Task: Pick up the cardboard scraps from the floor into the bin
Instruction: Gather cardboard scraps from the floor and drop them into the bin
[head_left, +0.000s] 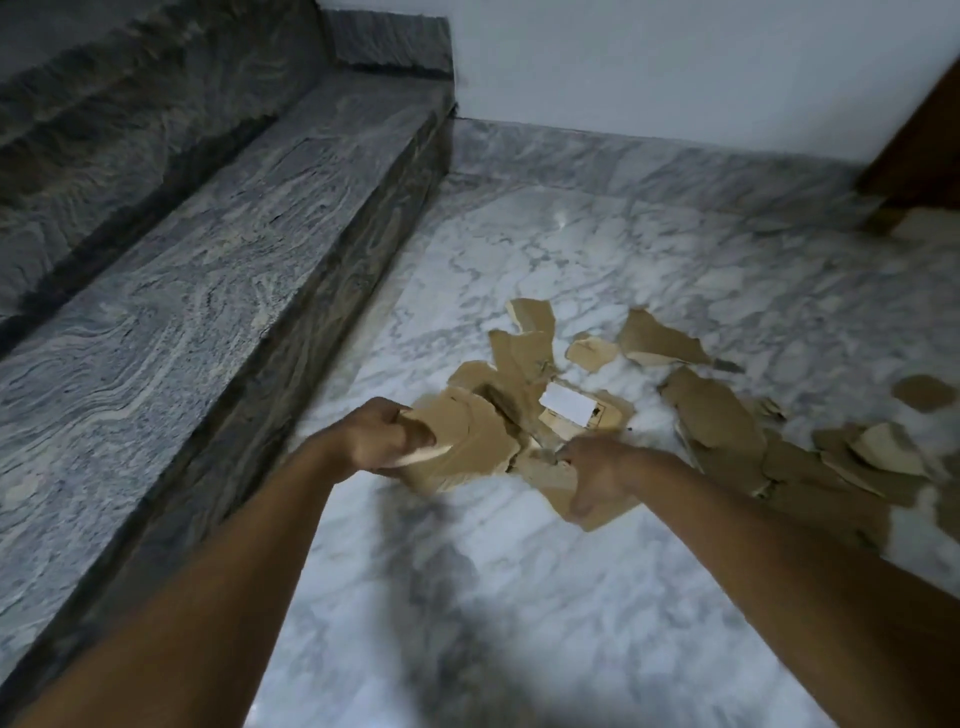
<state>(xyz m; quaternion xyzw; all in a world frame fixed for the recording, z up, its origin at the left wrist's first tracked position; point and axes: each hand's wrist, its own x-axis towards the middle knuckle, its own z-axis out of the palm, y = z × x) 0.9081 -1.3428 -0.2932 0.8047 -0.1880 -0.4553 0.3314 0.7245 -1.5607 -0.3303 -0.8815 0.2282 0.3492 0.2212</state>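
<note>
We see the left grip (382, 436) curled round the near edge of a large tan cardboard scrap (467, 441), thumb on top and the piece tilted up off the marble floor (519, 249). The right grip (597, 478) closes over another flat scrap (605, 514), fingers bent over its upper edge and the thumb against its face. Motion blur hides the fingertips. Between and just beyond our two hands lies a piece bearing a white label (569, 404). More torn cardboard scraps (727, 415) spread over the floor to the right, some overlapping, others apart. A grey veined stone step (234, 249) runs along the left, just beside the held scrap. A pale wall (649, 62) stands behind.
</note>
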